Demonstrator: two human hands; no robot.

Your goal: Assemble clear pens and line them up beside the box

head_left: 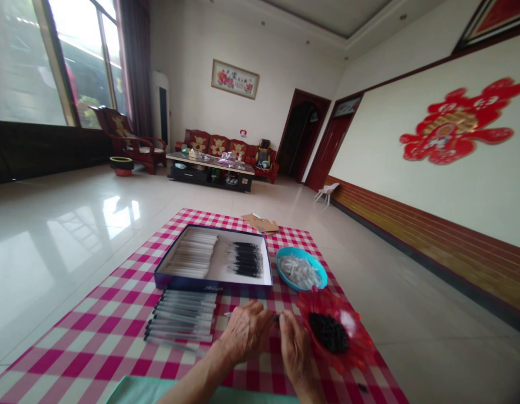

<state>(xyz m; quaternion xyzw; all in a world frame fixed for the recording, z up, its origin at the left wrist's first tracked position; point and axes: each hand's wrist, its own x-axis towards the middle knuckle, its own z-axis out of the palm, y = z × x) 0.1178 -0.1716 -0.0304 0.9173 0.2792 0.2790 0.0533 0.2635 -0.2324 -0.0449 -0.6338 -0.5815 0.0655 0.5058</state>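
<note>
My left hand is closed around a pen, mostly hidden, with a pale tip poking out on its left. Close beside it, my right hand pinches a small black pen part between the two hands. Left of my hands lies a row of clear pens with dark ends. Behind them, a shallow box holds pale tubes and black-inked refills. A blue bowl contains small whitish clear parts. The red flower-shaped bowl at my right holds small black pieces.
A pink-and-white checked cloth covers the table. Brown cardboard pieces lie at its far edge, and a loose black piece at the near right. Green fabric lies at the near edge. Beyond stand a coffee table and a wooden sofa.
</note>
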